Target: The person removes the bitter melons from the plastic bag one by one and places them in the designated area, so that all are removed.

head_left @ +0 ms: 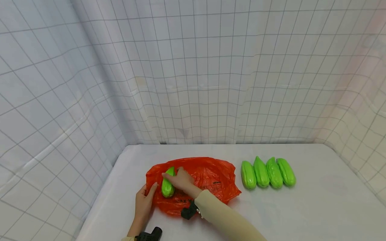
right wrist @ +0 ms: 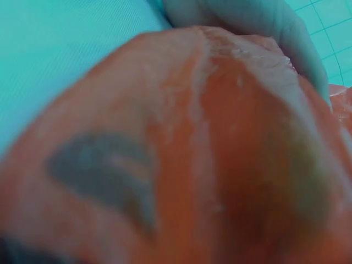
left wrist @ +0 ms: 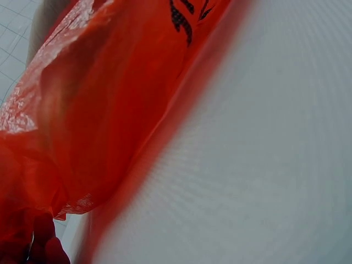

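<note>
A red plastic bag [head_left: 205, 170] with dark print lies spread on the white table. My left hand [head_left: 144, 201] holds its left edge, thumb on the near side; in the left wrist view dark fingertips [left wrist: 47, 242] meet the red film. Over the bag's left part, my right hand [head_left: 182, 180] grips a shiny green ribbed gourd [head_left: 168, 188], the thumb lying across its upper end. Red film [right wrist: 176, 143] fills much of the right wrist view, blurred, and hides the right fingers there. A hand [right wrist: 247, 16] shows behind it.
Several similar green gourds [head_left: 261, 172] lie side by side to the right of the bag. White table surface [head_left: 325, 201] extends farther right. Checked white curtains [head_left: 196, 83] hang behind and at both sides.
</note>
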Available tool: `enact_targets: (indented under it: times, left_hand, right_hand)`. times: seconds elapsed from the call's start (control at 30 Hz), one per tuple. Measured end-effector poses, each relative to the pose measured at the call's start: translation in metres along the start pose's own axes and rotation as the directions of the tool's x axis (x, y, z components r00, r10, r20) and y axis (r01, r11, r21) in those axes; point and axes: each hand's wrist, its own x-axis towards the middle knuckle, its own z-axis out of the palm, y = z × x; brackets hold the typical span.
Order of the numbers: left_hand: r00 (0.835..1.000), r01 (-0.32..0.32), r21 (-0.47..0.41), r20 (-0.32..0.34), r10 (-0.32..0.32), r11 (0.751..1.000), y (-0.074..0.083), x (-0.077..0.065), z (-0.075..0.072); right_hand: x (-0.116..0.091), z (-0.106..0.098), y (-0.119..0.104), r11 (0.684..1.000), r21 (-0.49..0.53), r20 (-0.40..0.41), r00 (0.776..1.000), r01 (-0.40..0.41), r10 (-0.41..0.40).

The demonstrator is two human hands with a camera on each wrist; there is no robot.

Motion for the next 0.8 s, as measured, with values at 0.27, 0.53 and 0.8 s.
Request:
enact_targets:
  times: [0.27,0.53,0.8]
  left_hand:
    - [1.000,0.006,0.001,-0.002,-0.006,1.000,0.0000,0.0002,0.0013]
    - [1.000,-0.009,-0.007,0.001,0.009,1.000,0.0005,0.0017,0.0015]
    - [1.000,0.007,0.004,-0.001,-0.007,1.000,0.0000,0.0010,0.0006]
  right_hand:
    - [0.0025,0.0028,-0.0022,0.995,-0.101,-0.007,1.000,-0.014,0.013]
    - [0.0052,0.0050,-0.0024,0.991,-0.133,-0.016,1.000,-0.029,0.027]
    - [0.0021,0.0040,0.0013,0.998,-0.060,-0.006,1.000,-0.022,0.022]
